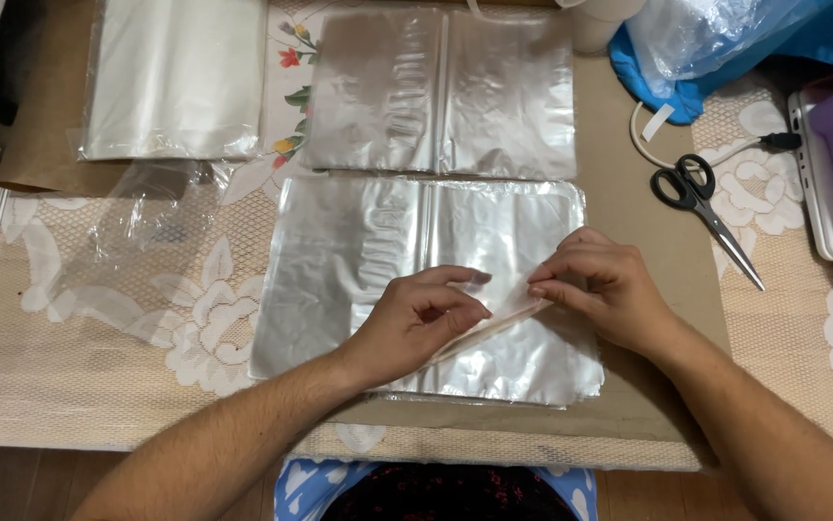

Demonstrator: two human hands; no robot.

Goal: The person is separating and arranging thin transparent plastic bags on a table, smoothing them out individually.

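Head view: both hands meet over a stack of clear plastic bags (358,280) at the counter's centre. Left hand (416,318) and right hand (604,289) pinch a pale folded strip (493,323) between narrowed fingers. Black scissors (701,207) lie at two o'clock.

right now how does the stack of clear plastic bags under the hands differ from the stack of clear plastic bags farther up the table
The near stack of clear plastic bags has both hands on it: the left hand and right hand pinch a pale strip over it. The far stack of clear plastic bags lies untouched. The near stack looks wider and shows fanned edges at its bottom; the far one looks tidier. Both are shiny, flat, with a centre seam.
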